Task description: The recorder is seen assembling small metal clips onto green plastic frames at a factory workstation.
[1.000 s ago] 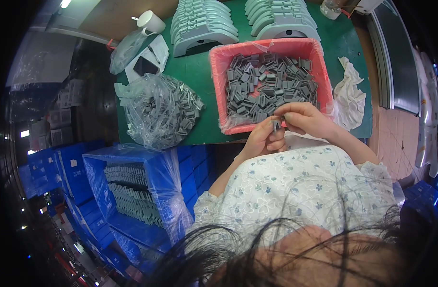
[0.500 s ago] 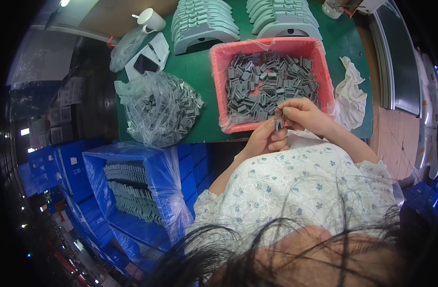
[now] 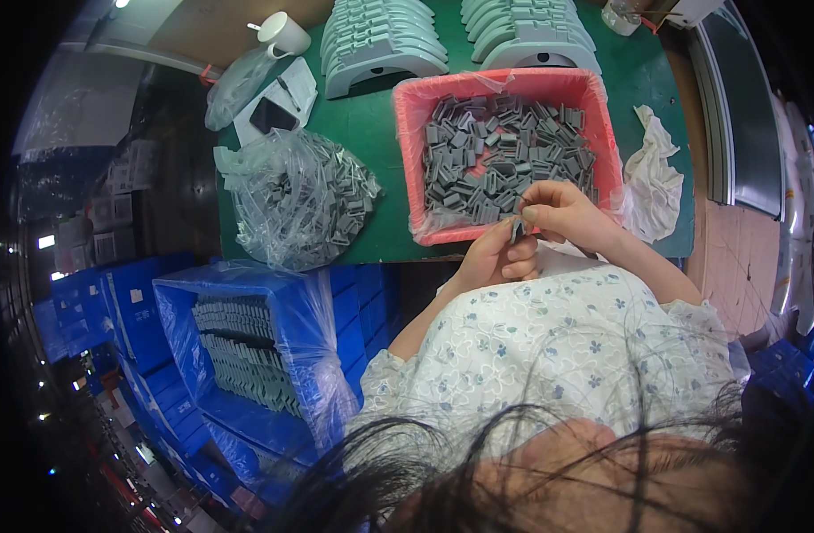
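Observation:
My left hand (image 3: 500, 256) is closed on a small grey plastic clip (image 3: 517, 233), just in front of the pink bin's near edge. Against the clip's upper end press the thumb and fingers of my right hand (image 3: 562, 213); whatever else they pinch is too small to make out. The pink bin (image 3: 408, 164) is lined with clear film and holds many loose grey clips (image 3: 504, 155). To its left, a clear plastic bag (image 3: 260, 191) is filled with similar grey parts.
Pale green curved parts (image 3: 385, 53) stand in two rows at the back of the green table (image 3: 362, 133). A white mug (image 3: 284, 34), a phone (image 3: 273, 115) on paper and a crumpled cloth (image 3: 651, 178) lie around. Below left, a blue crate (image 3: 287, 302) holds stacked parts.
The clip has tilted a little between my fingers, and my right hand's fingers have shifted slightly on it. Everything else looks the same, apart from a small shift of the view.

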{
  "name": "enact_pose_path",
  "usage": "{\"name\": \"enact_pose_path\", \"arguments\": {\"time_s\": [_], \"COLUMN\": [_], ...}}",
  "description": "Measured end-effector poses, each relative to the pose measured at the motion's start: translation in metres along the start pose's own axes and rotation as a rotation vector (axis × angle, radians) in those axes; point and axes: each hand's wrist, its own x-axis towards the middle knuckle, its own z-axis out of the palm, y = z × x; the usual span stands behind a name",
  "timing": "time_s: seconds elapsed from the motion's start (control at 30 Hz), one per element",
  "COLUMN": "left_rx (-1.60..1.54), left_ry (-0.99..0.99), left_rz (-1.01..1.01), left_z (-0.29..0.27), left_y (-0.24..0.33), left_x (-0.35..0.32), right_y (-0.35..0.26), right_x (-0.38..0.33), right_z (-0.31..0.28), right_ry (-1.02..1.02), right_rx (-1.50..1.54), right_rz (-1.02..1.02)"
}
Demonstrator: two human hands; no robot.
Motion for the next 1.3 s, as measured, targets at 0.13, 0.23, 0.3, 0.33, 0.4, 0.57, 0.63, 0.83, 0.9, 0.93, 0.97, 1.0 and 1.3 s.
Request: {"name": "enact_pose_path", "arguments": {"time_s": [0.13,0.23,0.3,0.33,0.4,0.57,0.63,0.83,0.9,0.93,0.97,1.0,1.3], "left_rx": [0.015,0.168,0.343,0.343,0.331,0.269,0.213,0.29,0.346,0.347,0.362,0.377,0.469], "left_ry": [0.061,0.115,0.187,0.187,0.203,0.141,0.089,0.022,0.139,0.137,0.167,0.197,0.275], "left_rz": [0.006,0.022,0.013,0.015,-0.052,-0.072,-0.052,0.002,0.036,0.033,0.039,0.046,0.139], "left_z": [-0.001,0.003,0.007,0.007,0.005,0.0,-0.002,0.001,0.004,0.004,0.003,0.003,-0.002], "left_y": [-0.002,0.0,0.001,0.001,0.0,-0.002,-0.003,-0.001,-0.001,-0.001,0.0,0.001,0.002], "left_x": [0.0,0.003,0.004,0.004,0.003,0.002,0.001,0.002,0.003,0.003,0.004,0.004,-0.002], "right_y": [-0.004,-0.002,-0.013,-0.018,-0.02,-0.014,-0.003,0.002,0.003,0.003,0.002,0.007,0.001], "right_x": [0.0,0.006,0.005,0.004,0.005,0.007,0.008,-0.001,-0.003,-0.003,-0.003,-0.001,0.003], "right_z": [0.005,0.004,0.007,0.008,0.008,0.002,-0.004,-0.009,-0.01,-0.01,-0.01,-0.01,0.003], "right_ry": [0.074,0.057,0.03,0.001,-0.039,-0.114,-0.085,-0.006,-0.015,-0.024,-0.033,-0.032,0.037], "right_rx": [-0.108,-0.333,-0.484,-0.637,-0.615,-0.406,-0.034,-0.014,-0.024,-0.002,0.02,0.019,-0.036], "right_rz": [-0.05,-0.181,-0.191,-0.2,-0.175,-0.063,0.018,0.02,-0.011,0.002,0.014,0.012,0.115]}}
